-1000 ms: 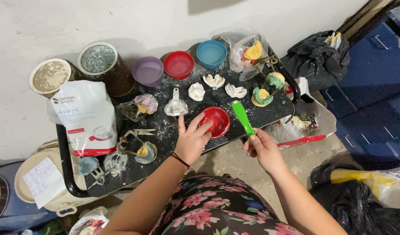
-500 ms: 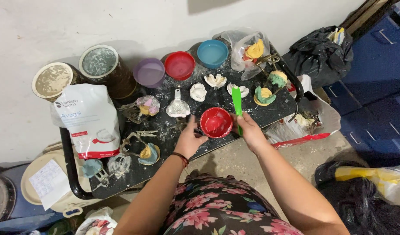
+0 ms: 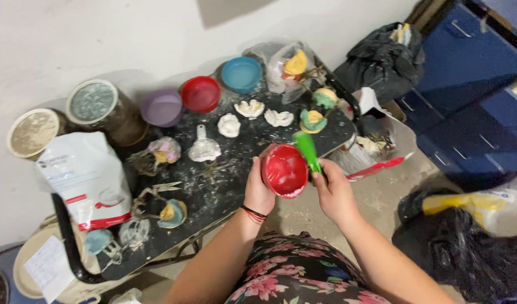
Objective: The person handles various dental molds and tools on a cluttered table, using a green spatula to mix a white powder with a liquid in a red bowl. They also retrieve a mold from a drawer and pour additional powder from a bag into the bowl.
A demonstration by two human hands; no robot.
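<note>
At frame centre, the left hand (image 3: 259,188) grips a red mixing bowl (image 3: 285,170), tilted and lifted just off the near edge of the black counter (image 3: 225,186). The right hand (image 3: 333,188) is closed around a green spatula (image 3: 307,150) touching the bowl's right rim. White dental casts (image 3: 250,108) lie above, mid-counter.

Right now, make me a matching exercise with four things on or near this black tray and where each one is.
Things:
1 red bowl
2 green spatula
3 blue bowl
4 white bag

Places:
A far edge of the tray, beside a clear plastic bag
B in the left hand
C left end of the tray
D in the right hand

Pairs: 1-B, 2-D, 3-A, 4-C
</note>
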